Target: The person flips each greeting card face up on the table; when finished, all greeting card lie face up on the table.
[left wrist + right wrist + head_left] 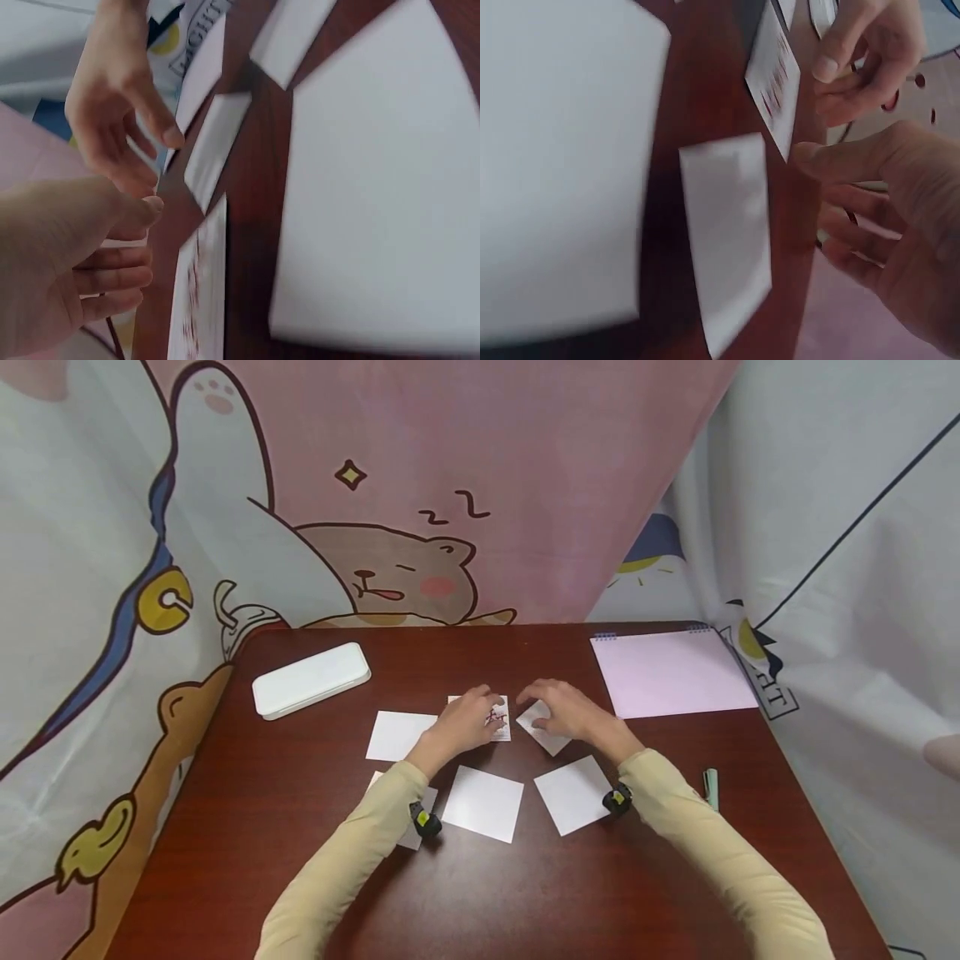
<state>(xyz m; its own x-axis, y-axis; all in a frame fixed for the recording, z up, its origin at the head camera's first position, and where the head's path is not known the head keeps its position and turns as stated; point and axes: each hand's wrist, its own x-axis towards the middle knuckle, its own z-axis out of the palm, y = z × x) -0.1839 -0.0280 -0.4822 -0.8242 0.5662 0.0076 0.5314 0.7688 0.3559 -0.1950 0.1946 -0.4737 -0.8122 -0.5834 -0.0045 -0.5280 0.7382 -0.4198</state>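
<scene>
A white card with dark red marks [500,732] lies near the middle of the table, and my left hand [468,720] hovers over it with loosely bent fingers. To its right, my right hand [566,706] is above a blank white card [551,739] turned cornerwise. In the left wrist view the left thumb and fingers stand apart, gripping nothing, close by the marked card [201,292]. The right wrist view shows the right fingers relaxed, with the thumb near the corner of the marked card [775,82] and the blank card [731,232] alongside.
More white cards lie around: one at left [393,737], one front middle [483,803], one front right [572,795], another partly under the left forearm. A white case [311,681] sits back left, a pink spiral pad [675,672] back right, a green pen [712,787] at right.
</scene>
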